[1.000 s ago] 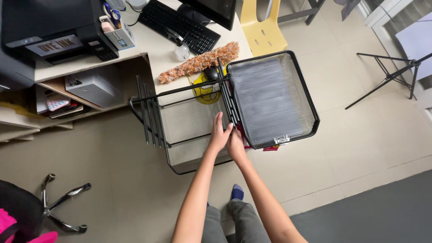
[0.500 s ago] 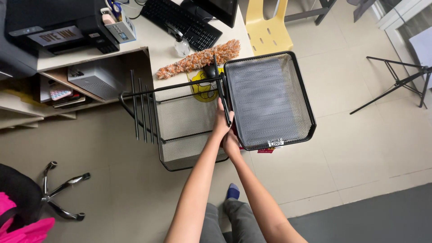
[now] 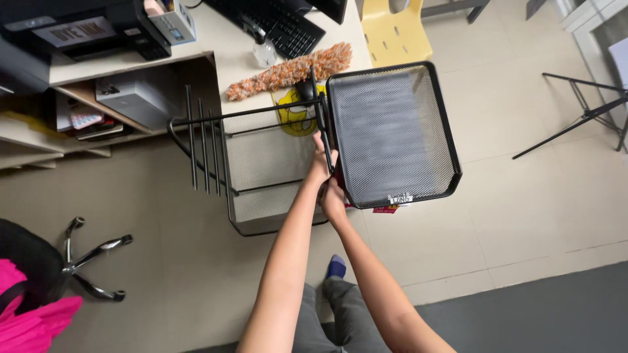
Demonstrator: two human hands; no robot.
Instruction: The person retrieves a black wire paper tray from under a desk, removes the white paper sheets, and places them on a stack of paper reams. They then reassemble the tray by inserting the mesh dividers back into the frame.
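Observation:
A black wire-mesh tray (image 3: 392, 131) is held up in front of me, tilted, joined to a black mesh rack frame (image 3: 261, 170) with several thin upright rods at its left. My left hand (image 3: 322, 165) grips the rod where the tray meets the frame. Just below it, my right hand (image 3: 333, 199) clasps the tray's near left corner. Both arms reach up from the bottom of the view. A red label shows under the tray's near edge.
A desk (image 3: 229, 59) at the top holds a black keyboard (image 3: 281, 23), an orange fluffy duster (image 3: 291, 70), a small bottle and a printer (image 3: 78, 26). A yellow chair (image 3: 392, 33) stands beyond. An office chair base (image 3: 91, 258) and a pink cloth lie left, a black stand right.
The tray and frame sit slightly higher and more to the right in view. Both hands keep their grip at the tray's left edge.

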